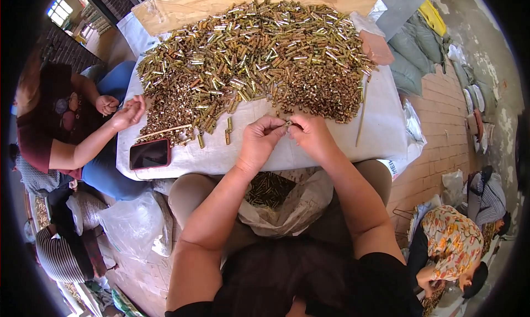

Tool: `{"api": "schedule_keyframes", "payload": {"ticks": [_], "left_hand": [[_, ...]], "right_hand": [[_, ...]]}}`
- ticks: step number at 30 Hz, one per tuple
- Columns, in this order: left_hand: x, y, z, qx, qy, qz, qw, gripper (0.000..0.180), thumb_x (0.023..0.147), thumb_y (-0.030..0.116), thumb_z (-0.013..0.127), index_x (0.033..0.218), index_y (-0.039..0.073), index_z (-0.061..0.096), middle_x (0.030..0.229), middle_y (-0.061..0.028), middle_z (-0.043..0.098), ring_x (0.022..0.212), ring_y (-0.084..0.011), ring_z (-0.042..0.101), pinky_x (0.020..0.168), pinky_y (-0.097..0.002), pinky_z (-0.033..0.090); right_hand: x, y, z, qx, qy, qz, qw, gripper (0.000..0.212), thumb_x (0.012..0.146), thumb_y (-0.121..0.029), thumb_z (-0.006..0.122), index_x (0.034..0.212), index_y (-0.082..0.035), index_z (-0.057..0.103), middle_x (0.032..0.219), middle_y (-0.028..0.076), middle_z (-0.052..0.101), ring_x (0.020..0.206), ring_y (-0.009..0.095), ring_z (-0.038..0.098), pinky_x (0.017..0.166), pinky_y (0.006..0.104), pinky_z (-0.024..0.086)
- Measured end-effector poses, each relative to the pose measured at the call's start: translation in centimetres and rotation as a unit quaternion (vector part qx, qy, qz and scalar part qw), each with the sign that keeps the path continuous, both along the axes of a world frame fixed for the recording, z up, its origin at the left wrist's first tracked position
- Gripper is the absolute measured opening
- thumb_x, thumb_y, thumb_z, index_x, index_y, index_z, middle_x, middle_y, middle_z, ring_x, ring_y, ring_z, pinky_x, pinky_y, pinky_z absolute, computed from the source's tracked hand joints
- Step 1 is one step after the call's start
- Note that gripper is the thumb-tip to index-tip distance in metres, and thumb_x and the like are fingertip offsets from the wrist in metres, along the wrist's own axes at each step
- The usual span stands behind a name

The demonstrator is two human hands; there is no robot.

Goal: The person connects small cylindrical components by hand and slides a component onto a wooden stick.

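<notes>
My left hand and my right hand meet above the near part of the white-covered table. Their fingertips pinch a small brass-coloured metal piece, mostly hidden by the fingers. Beyond them spreads a large heap of long brass-coloured metal tubes. Two mounds of short brass-coloured pieces lie nearer: one mound just past my right hand, another mound to the left. A few loose tubes rest left of my left hand. Between my knees, a white sack holds more tubes.
A red-edged phone and a thin wooden stick lie at the table's left; another stick lies right. A wooden board borders the far side. One person sits at left, another works at lower right. Sacks stand right.
</notes>
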State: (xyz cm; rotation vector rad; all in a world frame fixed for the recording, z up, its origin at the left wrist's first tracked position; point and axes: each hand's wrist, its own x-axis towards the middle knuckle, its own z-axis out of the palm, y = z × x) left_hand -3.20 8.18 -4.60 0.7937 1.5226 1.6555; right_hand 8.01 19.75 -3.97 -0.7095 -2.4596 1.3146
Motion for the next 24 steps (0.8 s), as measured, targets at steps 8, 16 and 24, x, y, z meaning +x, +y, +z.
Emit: {"api": "schedule_keyframes", "payload": {"ticks": [8,16,24], "left_hand": [[-0.7,-0.2,0.4,-0.011,-0.038,0.019,0.999,0.003,0.084,0.004,0.060,0.086,0.004,0.059,0.070,0.0037,0.057,0.056,-0.0002,0.042,0.048,-0.0155,0.032],[-0.4,-0.3,0.8,-0.025,-0.061,0.000,0.998,0.003,0.084,0.004,0.060,0.087,0.004,0.059,0.070,0.0038,0.056,0.053,-0.0007,0.039,0.046,-0.0165,0.030],[-0.1,-0.3,1.1,-0.018,-0.087,0.001,0.996,0.004,0.084,0.006,0.060,0.087,0.005,0.060,0.070,0.0036,0.055,0.052,-0.0008,0.038,0.045,-0.0161,0.028]], "right_hand": [[0.2,0.6,2.2,-0.298,0.092,-0.074,0.947,0.010,0.084,-0.010,0.060,0.086,-0.001,0.062,0.075,0.002,0.060,0.065,0.007,0.055,0.049,0.0220,0.045],[0.0,0.1,2.2,-0.323,0.122,-0.064,0.936,0.016,0.087,-0.016,0.058,0.080,-0.002,0.060,0.070,0.001,0.057,0.060,0.006,0.053,0.047,0.0210,0.043],[0.0,-0.4,2.2,-0.280,0.117,-0.131,0.944,0.021,0.086,-0.020,0.059,0.077,-0.002,0.061,0.061,0.000,0.056,0.051,0.004,0.049,0.042,0.0198,0.039]]}}
